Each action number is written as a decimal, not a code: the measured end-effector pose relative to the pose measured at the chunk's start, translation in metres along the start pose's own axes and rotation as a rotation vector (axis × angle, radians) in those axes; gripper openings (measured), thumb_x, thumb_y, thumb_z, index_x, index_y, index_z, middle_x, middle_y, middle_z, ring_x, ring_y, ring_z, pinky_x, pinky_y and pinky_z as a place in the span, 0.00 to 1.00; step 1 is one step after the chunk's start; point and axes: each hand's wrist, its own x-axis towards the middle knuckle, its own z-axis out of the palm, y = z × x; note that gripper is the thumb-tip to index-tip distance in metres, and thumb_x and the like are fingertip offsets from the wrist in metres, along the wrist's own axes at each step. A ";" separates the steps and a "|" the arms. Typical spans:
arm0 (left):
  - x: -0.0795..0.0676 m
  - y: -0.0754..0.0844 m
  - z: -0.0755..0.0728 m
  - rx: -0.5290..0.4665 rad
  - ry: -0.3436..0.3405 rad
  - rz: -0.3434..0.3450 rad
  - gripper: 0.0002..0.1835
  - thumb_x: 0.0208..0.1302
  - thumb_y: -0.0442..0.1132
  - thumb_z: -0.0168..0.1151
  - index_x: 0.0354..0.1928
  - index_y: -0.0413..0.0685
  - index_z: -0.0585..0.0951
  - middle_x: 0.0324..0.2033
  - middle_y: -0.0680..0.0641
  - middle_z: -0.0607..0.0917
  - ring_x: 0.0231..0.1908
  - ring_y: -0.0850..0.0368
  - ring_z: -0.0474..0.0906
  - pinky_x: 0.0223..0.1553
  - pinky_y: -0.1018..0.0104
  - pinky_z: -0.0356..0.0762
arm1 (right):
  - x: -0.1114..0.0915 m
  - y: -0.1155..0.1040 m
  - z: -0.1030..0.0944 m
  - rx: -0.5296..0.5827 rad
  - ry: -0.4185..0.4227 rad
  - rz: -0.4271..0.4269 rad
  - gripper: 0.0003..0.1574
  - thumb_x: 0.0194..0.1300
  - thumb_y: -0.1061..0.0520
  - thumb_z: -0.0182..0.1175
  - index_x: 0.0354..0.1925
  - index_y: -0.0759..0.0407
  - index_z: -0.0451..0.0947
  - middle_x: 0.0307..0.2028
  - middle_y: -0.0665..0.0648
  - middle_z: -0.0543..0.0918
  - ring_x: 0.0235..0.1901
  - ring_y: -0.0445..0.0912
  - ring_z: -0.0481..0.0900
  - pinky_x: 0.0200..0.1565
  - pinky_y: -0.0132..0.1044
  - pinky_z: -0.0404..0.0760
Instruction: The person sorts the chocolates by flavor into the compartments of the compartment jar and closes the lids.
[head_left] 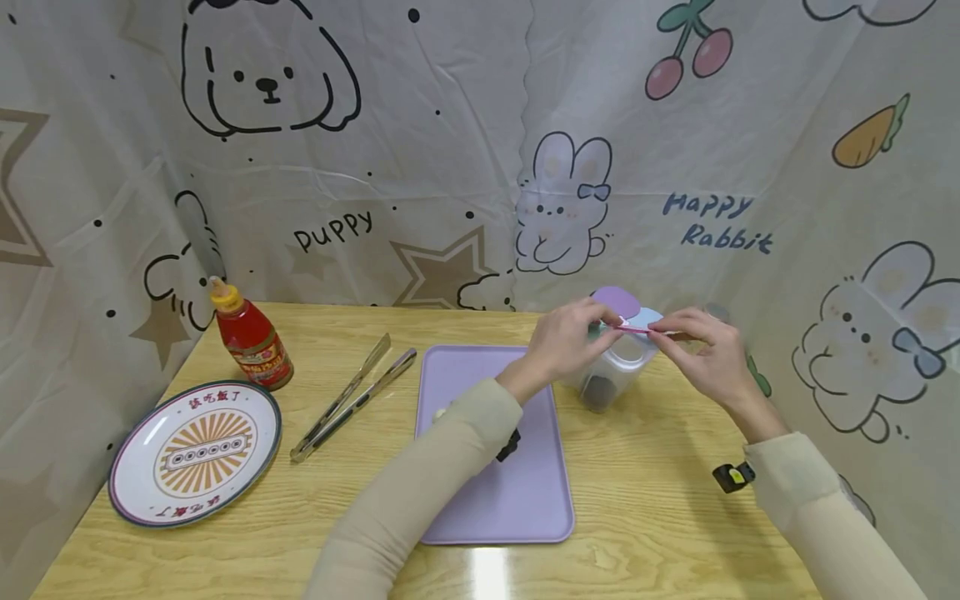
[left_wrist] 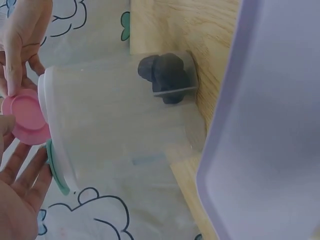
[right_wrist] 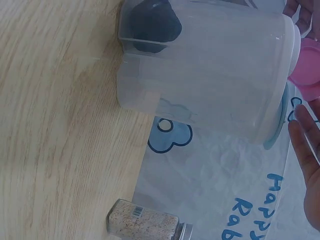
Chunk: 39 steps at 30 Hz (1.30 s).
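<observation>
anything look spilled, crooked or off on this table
Nothing looks spilled or broken. The pink lid sits askew, on edge at the top of the clear container rather than flat, but the left hand and right hand pinch it, so that's probably deliberate.

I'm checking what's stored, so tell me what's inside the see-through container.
A dark, lumpy mass sits at the bottom of one compartment of the see-through container. It hides whatever lies directly behind it; cloudy walls blur the rest.
</observation>
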 end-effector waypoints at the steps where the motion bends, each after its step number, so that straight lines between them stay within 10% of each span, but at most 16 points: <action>1: 0.000 0.000 0.000 0.009 -0.010 0.003 0.12 0.74 0.52 0.66 0.52 0.60 0.88 0.49 0.57 0.90 0.45 0.61 0.86 0.37 0.78 0.72 | -0.001 -0.002 0.000 -0.002 -0.007 -0.007 0.22 0.48 0.81 0.73 0.40 0.65 0.91 0.38 0.62 0.90 0.45 0.22 0.80 0.48 0.15 0.79; 11: -0.005 -0.002 0.000 0.143 -0.135 0.083 0.14 0.76 0.57 0.61 0.52 0.64 0.89 0.54 0.60 0.89 0.47 0.65 0.86 0.36 0.79 0.74 | -0.018 -0.006 0.005 -0.059 -0.031 -0.100 0.26 0.41 0.79 0.77 0.41 0.64 0.91 0.41 0.65 0.91 0.54 0.22 0.79 0.60 0.15 0.73; 19: -0.009 -0.004 0.004 0.155 -0.149 0.078 0.13 0.75 0.57 0.62 0.49 0.65 0.90 0.52 0.60 0.87 0.48 0.65 0.82 0.36 0.78 0.73 | -0.026 -0.004 0.009 -0.137 -0.068 -0.142 0.21 0.48 0.69 0.78 0.43 0.59 0.92 0.44 0.62 0.89 0.46 0.47 0.85 0.54 0.13 0.71; 32: -0.013 -0.005 0.006 0.176 -0.117 0.080 0.12 0.74 0.59 0.63 0.48 0.66 0.90 0.51 0.60 0.86 0.51 0.65 0.81 0.38 0.76 0.75 | -0.027 -0.005 0.017 -0.094 -0.028 -0.075 0.20 0.42 0.74 0.79 0.38 0.61 0.92 0.40 0.62 0.89 0.52 0.28 0.80 0.59 0.14 0.70; 39: -0.013 -0.004 0.011 0.196 -0.106 0.080 0.12 0.73 0.59 0.64 0.46 0.66 0.89 0.53 0.61 0.86 0.55 0.64 0.80 0.40 0.76 0.76 | -0.028 -0.007 0.016 -0.150 -0.032 -0.092 0.15 0.46 0.68 0.81 0.36 0.60 0.92 0.39 0.60 0.89 0.48 0.48 0.85 0.58 0.13 0.69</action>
